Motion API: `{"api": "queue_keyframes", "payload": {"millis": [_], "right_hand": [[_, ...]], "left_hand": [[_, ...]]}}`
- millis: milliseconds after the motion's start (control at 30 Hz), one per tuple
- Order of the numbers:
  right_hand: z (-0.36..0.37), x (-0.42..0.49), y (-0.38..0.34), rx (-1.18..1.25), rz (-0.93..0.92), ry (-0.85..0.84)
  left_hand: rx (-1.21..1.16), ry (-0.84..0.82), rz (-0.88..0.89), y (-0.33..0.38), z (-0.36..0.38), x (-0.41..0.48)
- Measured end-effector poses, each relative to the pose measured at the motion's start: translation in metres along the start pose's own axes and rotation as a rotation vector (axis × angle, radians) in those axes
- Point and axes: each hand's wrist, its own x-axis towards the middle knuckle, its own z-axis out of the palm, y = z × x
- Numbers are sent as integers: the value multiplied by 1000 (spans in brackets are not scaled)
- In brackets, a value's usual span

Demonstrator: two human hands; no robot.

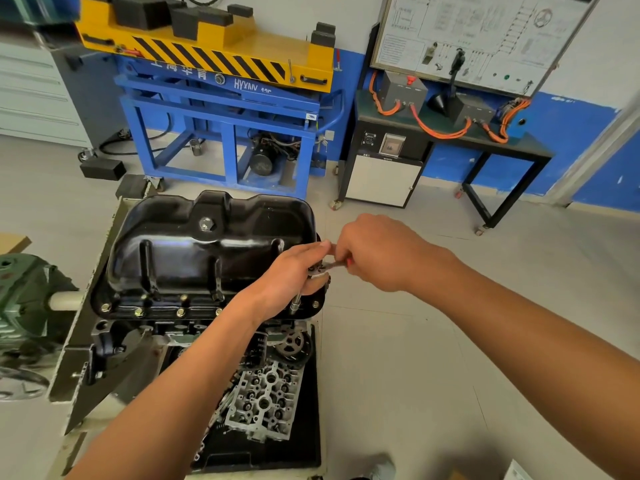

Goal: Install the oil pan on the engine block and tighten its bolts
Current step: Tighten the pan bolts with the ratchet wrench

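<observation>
A glossy black oil pan (207, 247) sits upside down on the engine block (145, 336), with gold-coloured bolts (159, 310) along its near flange. At the pan's right end stands a ratchet wrench (320, 268) with a socket extension (296, 303) set on a flange bolt. My left hand (289, 278) grips the head of the ratchet and the top of the extension. My right hand (377, 252) curls round the ratchet's handle, of which only a red tip shows.
A cylinder head (265, 400) and a timing sprocket (292, 344) lie on a black tray (311, 427) below the block. A green machine (24, 299) stands at left. A blue and yellow lift cart (225, 109) and a dark electrical bench (450, 136) stand behind.
</observation>
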Motion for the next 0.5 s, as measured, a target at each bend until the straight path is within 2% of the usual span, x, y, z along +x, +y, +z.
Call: {"api": "queue_keyframes", "payload": {"millis": [67,233,367,500], "right_hand": [[9,1,0,-46,-10,91],[19,-6,4,173,-75,108],[18,-12,6,154,-72,103],[8,-18,2,110,-37,70]], "left_hand": [[13,-32,9,2,0,0],[34,1,37,4,-3,-3],[60,164,140,-2,2,-8],[111,316,159,-4,6,-9]]}}
